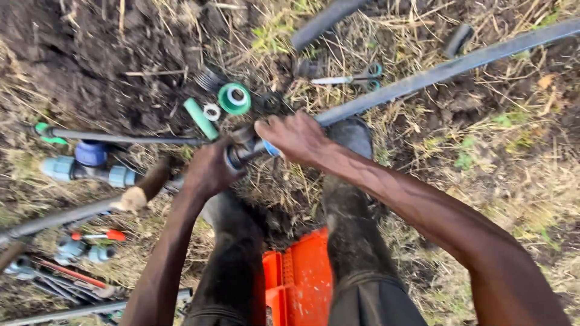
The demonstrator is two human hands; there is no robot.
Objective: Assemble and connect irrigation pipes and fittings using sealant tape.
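Gripping smooth grey pipe [423, 77], ribbed fitting [241, 148]

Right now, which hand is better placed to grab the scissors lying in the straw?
Right. The right hand grips the long grey pipe just below the scissors; the left hand sits farther away, on the fitting.

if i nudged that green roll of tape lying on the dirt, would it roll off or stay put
The green tape roll lies flat on its face, so it would probably slide a little, not roll. The rough soil and dry straw around it would likely stop it quickly. It looks like a small, hollow plastic spool, so probably light and easy to lift.
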